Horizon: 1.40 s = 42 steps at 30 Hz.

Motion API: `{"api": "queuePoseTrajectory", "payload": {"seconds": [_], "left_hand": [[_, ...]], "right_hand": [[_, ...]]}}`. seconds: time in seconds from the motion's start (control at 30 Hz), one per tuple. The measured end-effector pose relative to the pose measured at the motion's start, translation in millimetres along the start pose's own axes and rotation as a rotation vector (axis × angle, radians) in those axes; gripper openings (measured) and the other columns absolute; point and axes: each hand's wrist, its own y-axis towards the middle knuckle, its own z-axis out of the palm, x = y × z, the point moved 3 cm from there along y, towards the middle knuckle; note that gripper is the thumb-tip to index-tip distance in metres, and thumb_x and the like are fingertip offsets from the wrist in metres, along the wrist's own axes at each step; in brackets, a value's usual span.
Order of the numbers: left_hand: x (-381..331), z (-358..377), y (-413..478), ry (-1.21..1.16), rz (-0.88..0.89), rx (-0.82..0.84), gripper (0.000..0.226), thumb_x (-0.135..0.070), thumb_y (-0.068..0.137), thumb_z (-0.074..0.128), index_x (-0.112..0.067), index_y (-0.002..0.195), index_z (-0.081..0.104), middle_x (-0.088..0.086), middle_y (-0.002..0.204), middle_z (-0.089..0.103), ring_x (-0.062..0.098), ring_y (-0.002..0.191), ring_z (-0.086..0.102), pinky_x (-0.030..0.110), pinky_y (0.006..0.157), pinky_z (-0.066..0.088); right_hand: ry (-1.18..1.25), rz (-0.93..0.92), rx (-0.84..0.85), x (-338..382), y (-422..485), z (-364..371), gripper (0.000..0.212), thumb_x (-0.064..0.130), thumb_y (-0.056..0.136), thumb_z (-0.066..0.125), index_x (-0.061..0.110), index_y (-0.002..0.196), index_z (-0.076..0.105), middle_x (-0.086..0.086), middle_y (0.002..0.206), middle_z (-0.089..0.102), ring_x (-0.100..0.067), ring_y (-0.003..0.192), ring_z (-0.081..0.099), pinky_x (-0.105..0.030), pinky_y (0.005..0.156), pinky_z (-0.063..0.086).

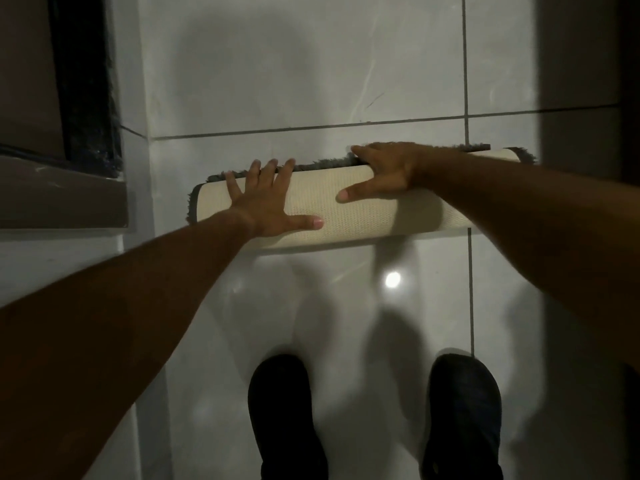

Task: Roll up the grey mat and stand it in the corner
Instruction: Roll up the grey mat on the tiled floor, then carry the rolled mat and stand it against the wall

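Both hands press flat on the rolled grey mat [322, 206], which lies across the pale tiled floor [311, 81].

Left of the mat stands a dark doorframe [86, 81] with a low ledge [62, 199] beneath it. The mat lies as a roll, cream backing outward, grey pile showing at its ends and along its far edge. The left hand [266, 206] rests near the mat's left end, palm down, fingers spread, gripping nothing. The right hand [384, 174] lies right of the mat's middle, open and flat, fingers over the far edge. Just short of the mat, two dark shoes [287, 414] stand on the floor.
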Motion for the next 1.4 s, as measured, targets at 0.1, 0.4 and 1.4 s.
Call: {"api": "queuePoseTrajectory", "payload": {"seconds": [0.1,0.4,1.4], "left_hand": [[-0.7,4.4,-5.6,-0.005,-0.007,-0.032,0.140,-0.105,0.041,0.027,-0.031,0.155,-0.006,0.006,0.168,0.000,0.035,0.152,-0.008,0.073,0.111,-0.010],[-7.9,26.2,-38.3,0.031,-0.011,-0.116,0.125,-0.094,0.064,0.040,-0.028,0.154,-0.016,0.007,0.167,-0.014,0.032,0.151,-0.020,0.069,0.112,-0.015],[-65.9,-672.5,-39.8,-1.471,0.118,-0.288,0.098,-0.027,0.067,0.089,-0.033,0.144,0.029,-0.003,0.133,0.057,0.016,0.117,0.059,0.033,0.082,0.056]], "right_hand": [[-0.132,-0.007,-0.094,6.0,1.9,1.6,0.127,0.105,0.044,0.039,0.026,0.143,0.037,-0.012,0.141,0.045,-0.034,0.126,0.042,-0.050,0.099,0.038],[-0.076,-0.048,-0.034,29.1,-10.6,20.9,0.121,0.094,0.036,0.064,0.022,0.131,0.040,0.001,0.113,0.054,-0.018,0.095,0.050,-0.034,0.073,0.044],[0.586,-0.218,-0.476,180.0,-175.4,-627.2,0.083,0.051,0.064,0.085,0.027,0.133,0.045,0.012,0.117,0.055,-0.015,0.111,0.056,-0.016,0.073,0.045]]}}
